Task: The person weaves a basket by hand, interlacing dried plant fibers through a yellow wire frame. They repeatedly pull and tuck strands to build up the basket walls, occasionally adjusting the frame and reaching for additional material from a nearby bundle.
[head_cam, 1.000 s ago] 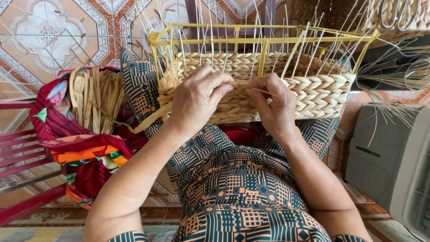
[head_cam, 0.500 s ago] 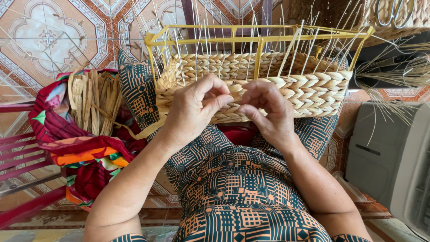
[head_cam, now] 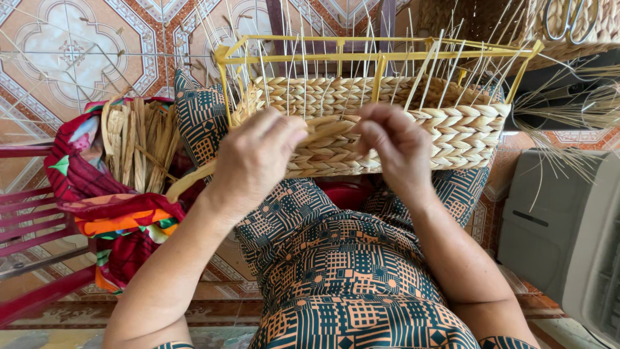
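While both hands pinch one straw strand [head_cam: 323,131], the left hand [head_cam: 255,158] and right hand [head_cam: 397,145] touch the woven basket [head_cam: 452,129].

Both hands [head_cam: 255,161] [head_cam: 397,152] up against near wall of woven basket [head_cam: 452,129] on lap, no gap there. Thin upright stakes [head_cam: 303,71] + yellow wire frame [head_cam: 381,58] fence the top, only narrow slots btwn stakes. Left side blocked by straw bundle [head_cam: 139,145] on colourful cloth [head_cam: 123,220], red bench [head_cam: 26,213] beyond. Right: grey box [head_cam: 568,239] close, loose straw ends [head_cam: 568,110] sticking out over it. Free room: tiled floor [head_cam: 71,58] far left, and over lap btwn forearms.
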